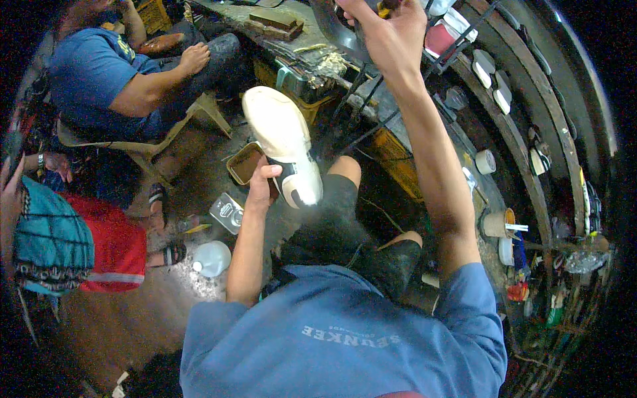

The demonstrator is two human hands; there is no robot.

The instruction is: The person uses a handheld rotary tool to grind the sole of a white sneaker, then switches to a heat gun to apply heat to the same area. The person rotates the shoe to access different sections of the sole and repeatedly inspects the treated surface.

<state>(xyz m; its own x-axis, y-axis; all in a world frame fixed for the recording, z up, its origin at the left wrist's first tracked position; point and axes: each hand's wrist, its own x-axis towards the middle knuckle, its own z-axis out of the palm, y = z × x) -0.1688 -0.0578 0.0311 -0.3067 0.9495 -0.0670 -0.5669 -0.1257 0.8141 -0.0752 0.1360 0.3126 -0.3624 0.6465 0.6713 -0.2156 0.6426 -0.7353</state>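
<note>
In front of my body, my left hand grips a shoe around its heel end. The shoe's pale, off-white sole faces up, and a dark upper shows at the side by my thumb. My right arm stretches far forward, where my right hand is bent at the top edge of the view. Its fingers curl next to a dark curved piece and a small yellowish bit. What lies inside that grip is partly cut off and I cannot make it out.
A seated person in a blue shirt is at the far left, another person in red shorts nearer. A clear plastic jug and a tan container are on the floor. A cluttered bench, yellow crate and shelves stand ahead and right.
</note>
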